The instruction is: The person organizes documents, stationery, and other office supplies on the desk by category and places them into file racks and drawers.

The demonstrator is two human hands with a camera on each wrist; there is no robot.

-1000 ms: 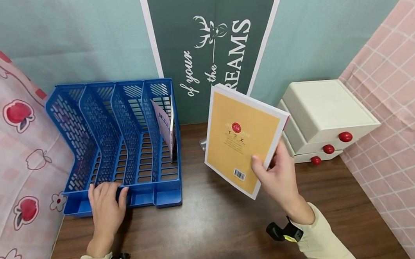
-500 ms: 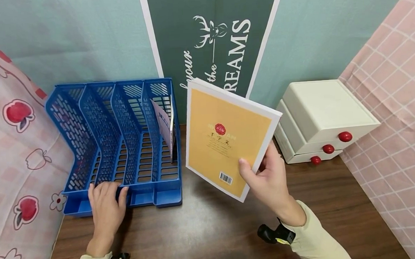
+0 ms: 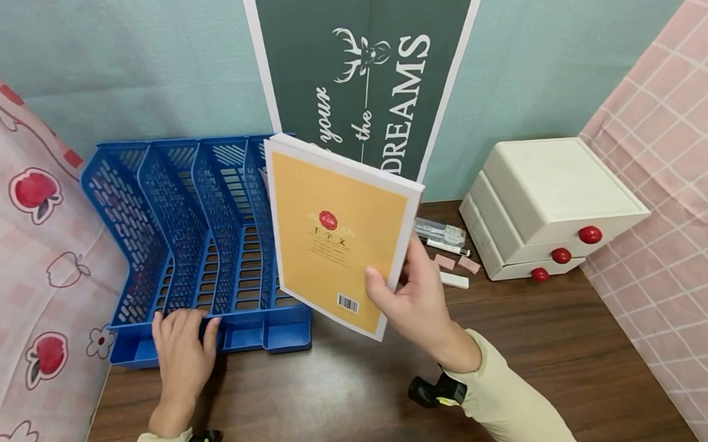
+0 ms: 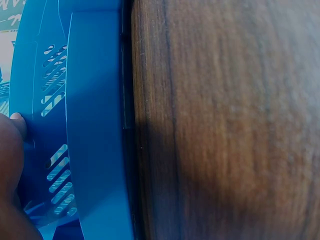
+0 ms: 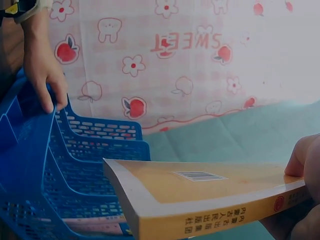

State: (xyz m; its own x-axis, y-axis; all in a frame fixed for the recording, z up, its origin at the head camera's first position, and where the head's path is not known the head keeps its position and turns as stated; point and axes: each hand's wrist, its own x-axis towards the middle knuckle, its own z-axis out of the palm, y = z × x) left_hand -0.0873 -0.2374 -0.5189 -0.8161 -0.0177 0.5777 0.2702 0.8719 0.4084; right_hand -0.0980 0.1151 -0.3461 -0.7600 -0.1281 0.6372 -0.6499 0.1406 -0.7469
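Observation:
A yellow book with a white border is held up in my right hand, thumb on the back cover and fingers behind. Its upper left part overlaps the rightmost slot of the blue file rack in the head view. In the right wrist view the book's spine faces the camera, above the rack. My left hand grips the rack's low front wall, fingers over the edge and thumb apart; the left wrist view shows it at the blue rim. A thin pink booklet stands in the rack, mostly hidden in the head view.
A white drawer unit with red knobs stands at the right. Beside it lie a clear case, a white pen, pink blocks and a white block. Printed cloths hang behind and at both sides.
My right hand has carried the book leftward, from beside the rack to over its right slot. The small items by the drawers have come into view. My left hand stays on the rack.

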